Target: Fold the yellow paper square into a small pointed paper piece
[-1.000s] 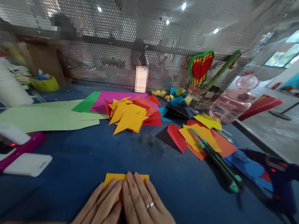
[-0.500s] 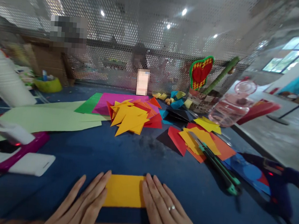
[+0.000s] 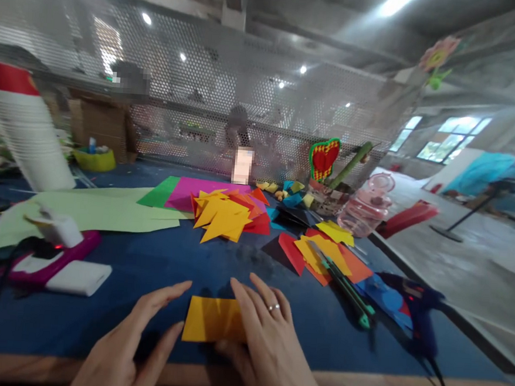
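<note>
A folded orange-yellow paper (image 3: pixel 207 320) with creases across its middle sits at the near side of the blue tabletop. My right hand (image 3: pixel 263 328), with a ring on one finger, holds its right end, fingers along the far edge and thumb at the near edge. That end is hidden under the hand. My left hand (image 3: pixel 131 331) is just left of the paper, thumb and fingers spread apart with nothing between them. Beyond lies a pile of yellow and orange paper pieces (image 3: pixel 225 214).
On the right are a green utility knife (image 3: pixel 347 290) on coloured papers and a glue gun (image 3: pixel 421 310) with a cable. A purple power strip (image 3: pixel 89 243) with a white plug stands left. Behind are stacked paper cups (image 3: pixel 36 130), pale green sheets (image 3: pixel 106 209) and a pink bottle (image 3: pixel 366 206).
The hands no longer lie flat on the paper. My left hand has come off and opened; my right hand has closed around the right end. The view has tilted up and shifted right.
</note>
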